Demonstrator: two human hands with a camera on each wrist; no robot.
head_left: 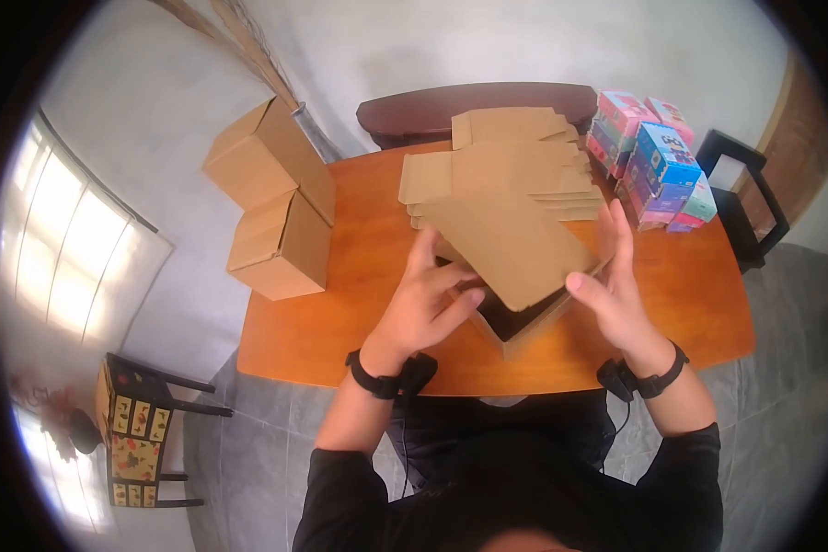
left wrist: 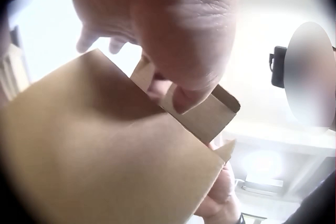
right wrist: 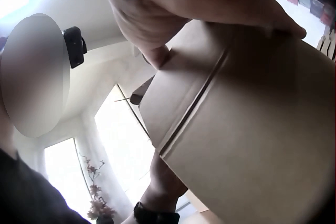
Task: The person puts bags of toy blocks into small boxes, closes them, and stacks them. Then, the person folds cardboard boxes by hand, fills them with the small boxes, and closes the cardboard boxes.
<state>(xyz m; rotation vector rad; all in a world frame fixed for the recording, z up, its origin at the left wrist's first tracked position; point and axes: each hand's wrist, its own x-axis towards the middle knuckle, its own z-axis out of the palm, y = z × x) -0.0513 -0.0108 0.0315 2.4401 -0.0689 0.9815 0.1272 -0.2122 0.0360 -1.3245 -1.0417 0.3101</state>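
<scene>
Between both hands, above the near side of the table, is a cardboard box (head_left: 538, 333) with its lid flap (head_left: 511, 248) raised and a dark opening on the near side. My left hand (head_left: 421, 308) grips the left edge, its thumb and fingers bent in at the opening. In the left wrist view, the left thumb (left wrist: 191, 98) lies against a small side flap (left wrist: 207, 116). On the other side my right hand (head_left: 616, 294) holds the box, thumb on the edge by the lid, fingers stretched along the outside. A crease crosses the box (right wrist: 252, 113) in the right wrist view.
Flattened cardboard boxes (head_left: 511, 166) are stacked at the table's far side. Two formed cardboard boxes (head_left: 281, 244) stand at the left. Colourful small boxes (head_left: 658, 166) are piled at the far right of the wooden table (head_left: 368, 248), near a black chair (head_left: 750, 212).
</scene>
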